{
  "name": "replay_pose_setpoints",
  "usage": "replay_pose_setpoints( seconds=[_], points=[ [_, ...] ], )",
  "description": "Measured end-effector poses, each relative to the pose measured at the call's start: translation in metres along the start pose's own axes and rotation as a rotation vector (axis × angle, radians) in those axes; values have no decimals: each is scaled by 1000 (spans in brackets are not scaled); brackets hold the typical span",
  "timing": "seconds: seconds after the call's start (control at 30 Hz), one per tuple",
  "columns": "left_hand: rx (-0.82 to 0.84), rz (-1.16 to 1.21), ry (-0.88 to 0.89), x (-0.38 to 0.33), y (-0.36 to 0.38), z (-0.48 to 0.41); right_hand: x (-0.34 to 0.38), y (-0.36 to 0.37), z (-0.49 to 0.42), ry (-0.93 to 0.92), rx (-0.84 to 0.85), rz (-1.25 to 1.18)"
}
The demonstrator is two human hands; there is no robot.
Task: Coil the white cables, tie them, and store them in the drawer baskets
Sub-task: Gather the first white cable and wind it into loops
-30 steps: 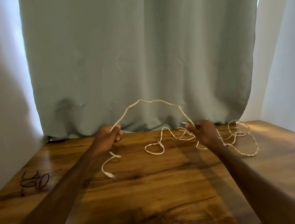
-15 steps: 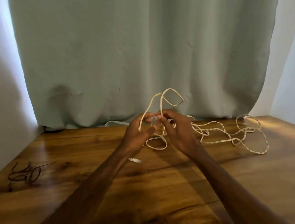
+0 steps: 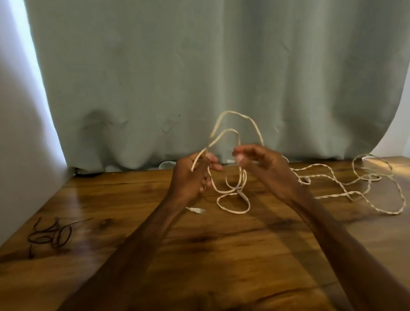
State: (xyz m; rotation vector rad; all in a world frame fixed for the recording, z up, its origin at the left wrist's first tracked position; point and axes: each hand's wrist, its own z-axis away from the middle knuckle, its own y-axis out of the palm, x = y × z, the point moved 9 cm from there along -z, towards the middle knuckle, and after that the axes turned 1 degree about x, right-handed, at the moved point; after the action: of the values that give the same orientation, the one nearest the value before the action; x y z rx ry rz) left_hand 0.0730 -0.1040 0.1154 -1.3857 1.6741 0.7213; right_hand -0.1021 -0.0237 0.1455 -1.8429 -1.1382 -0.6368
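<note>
Head camera looks down on a wooden table [image 3: 209, 274]. At its twelve o'clock the left hand [image 3: 192, 178] has fingers curled round a strand of the white cable [image 3: 233, 203]. The right hand [image 3: 262, 165], just at the left's three o'clock, seems to pinch the same cable at its fingertips, though blur softens that contact. Two loose loops arch above the hands against the curtain [image 3: 216, 67], and more sag to the tabletop between the wrists. A plug end [image 3: 197, 210] lies by the left wrist. A long twisted run [image 3: 382, 210] sprawls uncoiled at two to three o'clock. Dark cords [image 3: 51, 235], probably the ties, lie untouched at nine o'clock. By my reading, coiling has barely begun: a few turns are gathered, most of the length remains, nothing is tied, and no drawer baskets are in view
</note>
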Motion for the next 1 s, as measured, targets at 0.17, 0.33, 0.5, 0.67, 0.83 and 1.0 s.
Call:
replay_pose_setpoints(
  seconds=[0.17,0.33,0.5,0.67,0.83,1.0],
  points=[
    [-84,206,-54,-11,-30,-3,-13,59,15,-130,268,580],
    [-28,511,-123,-17,-44,-3,2,35,-1,-438,-85,672],
    [-85,727,-141,-16,-80,-9,-1,-13,-27,-262,-156,625],
    [-167,763,-149,2,-90,-9,-42,-4,-29,105,25,438],
    [-49,371,-174,4,-64,0,-28,25,-20,101,34,254],
    [166,137,-174,-2,-20,11,21,65,-20,-57,174,406]
  ],
)
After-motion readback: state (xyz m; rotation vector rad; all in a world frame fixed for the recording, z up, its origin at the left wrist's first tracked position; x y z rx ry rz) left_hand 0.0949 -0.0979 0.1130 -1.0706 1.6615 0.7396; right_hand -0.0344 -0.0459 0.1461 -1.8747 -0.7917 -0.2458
